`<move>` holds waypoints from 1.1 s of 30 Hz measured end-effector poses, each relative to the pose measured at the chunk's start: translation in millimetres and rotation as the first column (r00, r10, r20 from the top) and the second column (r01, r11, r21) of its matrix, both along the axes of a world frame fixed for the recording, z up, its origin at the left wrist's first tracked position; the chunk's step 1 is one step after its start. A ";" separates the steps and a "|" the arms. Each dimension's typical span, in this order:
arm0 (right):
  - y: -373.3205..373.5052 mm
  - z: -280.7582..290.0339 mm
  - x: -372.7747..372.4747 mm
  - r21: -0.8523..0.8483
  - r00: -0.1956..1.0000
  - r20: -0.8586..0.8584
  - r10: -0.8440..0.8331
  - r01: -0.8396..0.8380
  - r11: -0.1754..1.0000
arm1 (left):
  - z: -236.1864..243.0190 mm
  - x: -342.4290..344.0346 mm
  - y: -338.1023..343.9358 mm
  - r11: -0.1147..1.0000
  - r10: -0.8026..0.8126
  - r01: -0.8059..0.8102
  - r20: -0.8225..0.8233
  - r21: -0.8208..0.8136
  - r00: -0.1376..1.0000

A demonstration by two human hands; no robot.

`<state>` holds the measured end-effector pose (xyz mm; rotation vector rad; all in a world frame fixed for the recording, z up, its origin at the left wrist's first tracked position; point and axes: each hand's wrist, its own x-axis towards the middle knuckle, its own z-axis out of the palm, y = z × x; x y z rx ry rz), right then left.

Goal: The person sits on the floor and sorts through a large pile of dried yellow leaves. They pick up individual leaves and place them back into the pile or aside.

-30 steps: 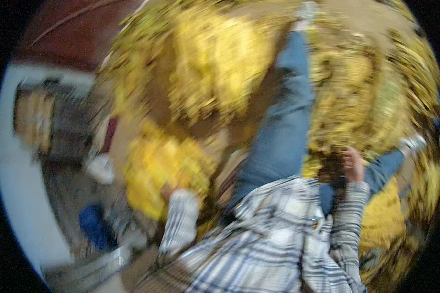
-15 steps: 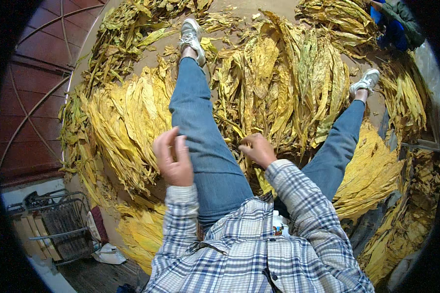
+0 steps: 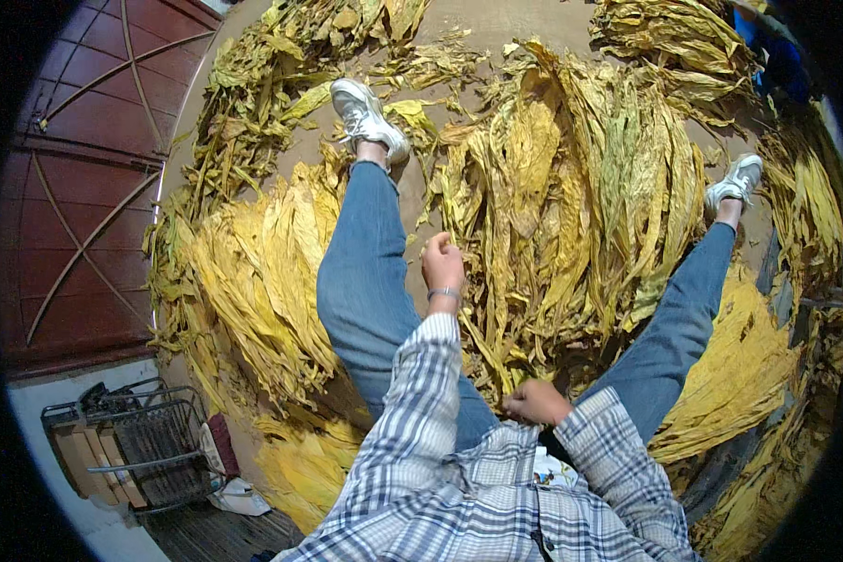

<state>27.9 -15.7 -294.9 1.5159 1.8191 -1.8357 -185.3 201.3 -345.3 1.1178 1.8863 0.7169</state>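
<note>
Dried yellow-brown tobacco leaves (image 3: 571, 187) lie in a broad heap between my outstretched legs. Over the heap's left edge, beside my left knee, my left hand (image 3: 442, 262) is closed with its fingers curled; anything inside it is hidden. My right hand (image 3: 537, 403) is low and close to my lap, its fingers pressed together by the near stem ends of the heap. What it pinches, if anything, does not show clearly. Another pile of yellow leaves (image 3: 272, 272) lies outside my left leg, and a fan of leaves (image 3: 731, 365) outside my right leg.
A dark red metal door (image 3: 84, 244) with crossed bars stands at the left. Below it is a wire-framed crate (image 3: 150, 450) with cardboard in it. More leaf bundles (image 3: 670, 47) lie at the far right, near a bit of blue cloth (image 3: 785, 66).
My left hand has moved right and forward, across my left leg to the heap, and its fingers have curled. My right hand has drawn back toward my lap. The view has shifted slightly.
</note>
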 end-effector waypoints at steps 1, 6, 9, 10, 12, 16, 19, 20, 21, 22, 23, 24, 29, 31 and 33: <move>-9.0 -4.3 2.0 0.007 1.000 0.007 -0.004 0.004 1.000 | -24.9 -6.4 19.2 0.995 0.053 -0.060 -0.095 -0.076 0.994; 16.0 28.4 20.6 -0.395 0.851 -0.257 -0.458 0.340 0.854 | -65.3 10.2 57.2 0.959 -0.017 -0.046 -0.220 -0.281 0.975; 28.3 40.6 32.7 -0.557 0.779 -0.158 -0.607 0.437 0.706 | -80.9 13.4 50.8 0.941 -0.200 0.106 -0.275 -0.320 0.941; 26.7 37.3 38.8 -0.570 0.751 -0.137 -0.647 0.474 0.671 | -87.1 16.7 46.2 0.922 -0.299 0.146 -0.418 -0.360 0.858; 30.5 37.7 45.3 -0.592 0.687 -0.115 -0.718 0.533 0.604 | -100.0 17.1 47.7 0.868 -0.358 0.218 -0.258 -0.446 0.897; 23.5 16.5 46.7 -0.577 0.589 -0.088 -0.803 0.627 0.524 | -113.7 12.7 36.2 0.982 -0.140 0.112 -0.184 -0.153 0.973; 23.6 12.7 46.7 -0.563 0.618 -0.051 -0.784 0.631 0.534 | -78.9 15.9 38.1 0.985 0.038 -0.073 -0.212 -0.159 0.976; 18.0 4.9 48.8 -0.557 0.606 -0.055 -0.794 0.641 0.528 | -48.2 29.0 38.8 0.979 0.161 -0.159 0.013 -0.125 0.987; 13.4 -1.0 49.3 -0.553 0.594 -0.066 -0.801 0.647 0.526 | -16.4 37.9 35.2 0.962 0.268 -0.247 0.236 -0.113 0.934; 10.9 -3.7 46.8 -0.544 0.602 -0.091 -0.793 0.637 0.546 | 10.4 35.2 28.6 0.965 0.262 -0.243 0.353 -0.098 0.898; 7.3 -7.6 44.7 -0.541 0.595 -0.110 -0.796 0.636 0.550 | 16.2 32.3 22.3 0.962 0.270 -0.261 0.403 -0.079 0.874; 3.9 -12.0 44.0 -0.535 0.580 -0.128 -0.804 0.642 0.549 | 46.1 41.8 17.3 0.970 0.229 -0.245 0.345 0.001 0.910; -0.8 0.4 44.2 -0.473 0.613 -0.167 -0.772 0.637 0.608 | 140.7 85.6 -24.0 0.906 0.189 -0.301 0.351 0.298 0.917; -6.6 0.1 47.4 -0.441 0.579 -0.206 -0.789 0.665 0.603 | 188.5 110.2 -48.6 0.922 0.062 -0.188 0.350 0.339 0.935; -12.6 -11.0 51.1 -0.413 0.562 -0.252 -0.788 0.674 0.612 | 180.8 130.4 -69.3 0.915 -0.041 -0.118 0.379 0.386 0.924</move>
